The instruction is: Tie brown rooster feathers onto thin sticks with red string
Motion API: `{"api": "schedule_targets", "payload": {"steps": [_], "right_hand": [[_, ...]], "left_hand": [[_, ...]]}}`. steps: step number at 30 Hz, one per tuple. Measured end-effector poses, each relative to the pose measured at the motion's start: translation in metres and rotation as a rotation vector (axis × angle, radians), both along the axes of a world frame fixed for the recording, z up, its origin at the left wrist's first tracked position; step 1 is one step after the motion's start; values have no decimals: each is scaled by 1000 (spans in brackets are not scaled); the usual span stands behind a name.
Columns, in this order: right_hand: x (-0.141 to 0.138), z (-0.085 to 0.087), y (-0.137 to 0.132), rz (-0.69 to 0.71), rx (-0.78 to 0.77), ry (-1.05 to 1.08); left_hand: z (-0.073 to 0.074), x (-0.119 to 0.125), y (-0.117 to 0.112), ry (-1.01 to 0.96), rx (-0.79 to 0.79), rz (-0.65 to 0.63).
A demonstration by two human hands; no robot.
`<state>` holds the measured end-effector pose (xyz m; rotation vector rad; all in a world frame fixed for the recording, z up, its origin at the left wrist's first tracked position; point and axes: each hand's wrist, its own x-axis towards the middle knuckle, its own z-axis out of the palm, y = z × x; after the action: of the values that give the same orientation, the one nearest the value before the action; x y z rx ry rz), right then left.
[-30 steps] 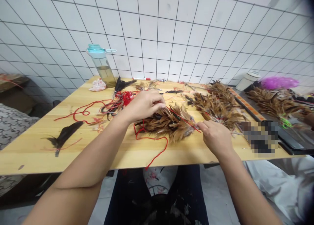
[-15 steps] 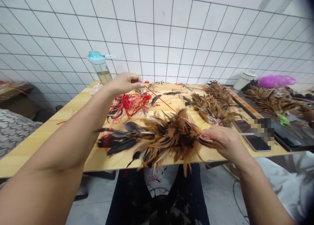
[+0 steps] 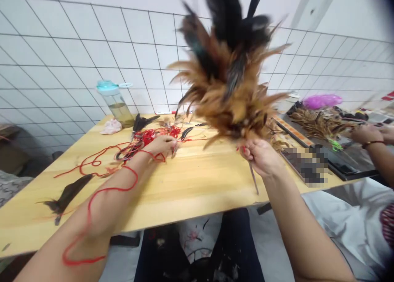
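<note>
My right hand [image 3: 261, 157] is closed round the lower end of a feather duster [image 3: 237, 105], whose thin stick [image 3: 253, 177] pokes out below the fist. The duster stands upright, brown feathers below and long black ones on top, slightly blurred. My left hand [image 3: 164, 145] pinches a red cord [image 3: 114, 189] low over the table. One stretch of the cord runs toward the duster; the loose end trails over my left forearm. Beside the left hand lies a tangle of red cord [image 3: 147, 137] mixed with dark feathers. Some red shows at my right fingers.
A water bottle [image 3: 118, 105] and crumpled tissue [image 3: 111, 127] stand at the back left of the wooden table [image 3: 197, 183]. A black feather [image 3: 69, 196] lies front left. To the right are a phone [image 3: 303, 167], more brown feathers [image 3: 320, 124] and a co-worker's hands [image 3: 369, 134].
The feather duster has swung from lying sideways, tip left, to upright in my right hand. My left hand has dropped toward the table, and red cord now drapes over my forearm.
</note>
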<state>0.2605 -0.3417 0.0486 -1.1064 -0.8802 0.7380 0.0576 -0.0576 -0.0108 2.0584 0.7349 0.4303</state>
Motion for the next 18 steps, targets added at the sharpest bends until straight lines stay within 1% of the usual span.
{"api": "schedule_targets", "payload": {"steps": [3, 4, 5, 6, 8, 10, 11, 12, 13, 15, 17, 18], "right_hand": [[8, 9, 2, 64, -51, 242], [11, 9, 3, 70, -73, 295], [14, 7, 4, 69, -91, 334], [17, 4, 6, 64, -99, 361], [19, -4, 10, 57, -107, 391], [16, -13, 16, 64, -119, 412], [12, -17, 19, 75, -124, 426], [7, -19, 21, 92, -125, 440], [0, -21, 24, 112, -124, 448], [-17, -21, 28, 165, -112, 442], [-35, -18, 31, 229, -104, 407], [-43, -15, 31, 259, -98, 390]], "left_hand": [[-8, -25, 17, 28, -37, 19], [-8, -35, 22, 40, -40, 6], [-8, -44, 27, 95, -23, -24], [-5, -51, 29, 156, 31, -37], [4, -59, 25, 233, 225, -21], [18, -55, 8, 155, 435, 37], [26, -49, -6, 70, 488, 45], [32, -40, -22, 1, 486, 25], [37, -29, -40, -57, 443, -24], [43, -4, -75, -174, 273, -163], [41, 21, -103, -315, 94, -295], [39, 32, -113, -393, -4, -364]]}}
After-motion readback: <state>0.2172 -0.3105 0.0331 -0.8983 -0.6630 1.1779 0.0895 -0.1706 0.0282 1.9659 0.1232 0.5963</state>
